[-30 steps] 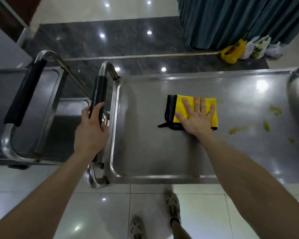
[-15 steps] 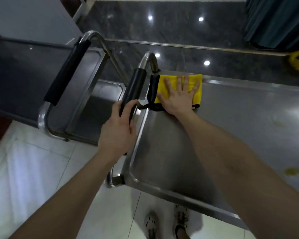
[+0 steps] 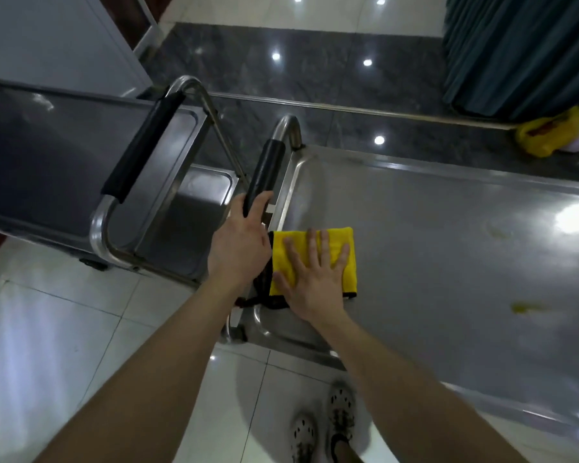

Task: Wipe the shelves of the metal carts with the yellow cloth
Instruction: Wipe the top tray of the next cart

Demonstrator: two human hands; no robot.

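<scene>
The yellow cloth [image 3: 343,240], folded and edged in black, lies flat near the left end of the near metal cart's top shelf [image 3: 432,248]. My right hand [image 3: 310,285] presses down on it with fingers spread. My left hand [image 3: 239,243] grips the black-padded handle [image 3: 264,172] at that cart's left end. Yellowish smears [image 3: 523,307] mark the shelf to the right. A second metal cart [image 3: 47,155] stands to the left, its own padded handle [image 3: 141,145] facing this one.
A dark teal curtain [image 3: 515,51] hangs at the back right, with a yellow bag [image 3: 542,137] on the floor below it. A metal floor strip [image 3: 365,110] crosses the dark tiles behind the carts. My feet [image 3: 321,426] stand on white tiles.
My right hand slid the cloth from the shelf's far left corner back toward me along the left edge. Before that it moved left from the middle. My left hand stayed on the handle.
</scene>
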